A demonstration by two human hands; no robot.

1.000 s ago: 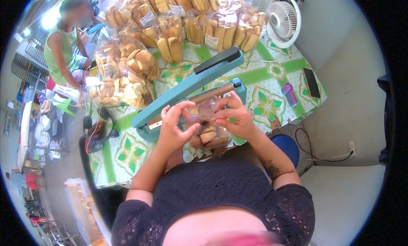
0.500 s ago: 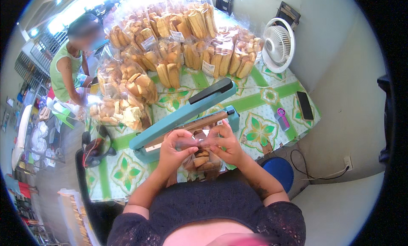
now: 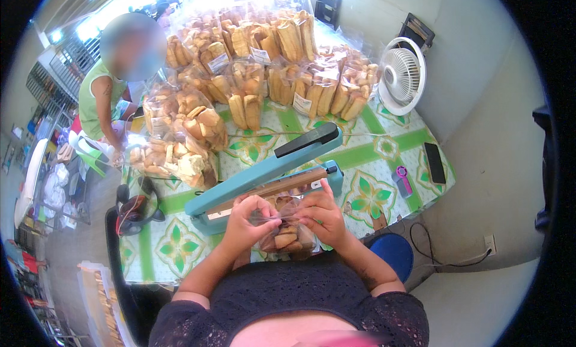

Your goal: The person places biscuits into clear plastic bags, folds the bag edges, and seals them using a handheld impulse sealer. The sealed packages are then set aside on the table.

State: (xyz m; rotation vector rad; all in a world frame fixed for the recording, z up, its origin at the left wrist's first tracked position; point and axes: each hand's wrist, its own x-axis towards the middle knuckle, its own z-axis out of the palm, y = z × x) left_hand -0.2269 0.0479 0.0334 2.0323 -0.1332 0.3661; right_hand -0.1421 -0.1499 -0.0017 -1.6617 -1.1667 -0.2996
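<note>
Between my hands is a clear plastic bag (image 3: 287, 241) with pieces of toasted bread inside, close to my body at the table's near side. My left hand (image 3: 252, 221) pinches the bag's top edge between thumb and fingers. The opposite part of that edge is pinched by my right hand (image 3: 322, 218), its index finger pointing up. Just beyond my hands lies a teal impulse sealer (image 3: 264, 170) with a black-ended handle; its arm is raised above the brown sealing bar (image 3: 300, 182).
Many filled bread bags (image 3: 246, 101) crowd the table's far side. A white fan (image 3: 403, 76), a black phone (image 3: 434, 163) and a pink-and-grey handheld item (image 3: 404, 180) are on the right. Headphones (image 3: 139, 208) lie left. A person in a green top (image 3: 96, 101) sits beyond; a blue stool (image 3: 391, 257) stands right.
The whole view has shifted slightly. My fingers have drawn the bag's top edge flatter and more stretched between my hands; both still grip it.
</note>
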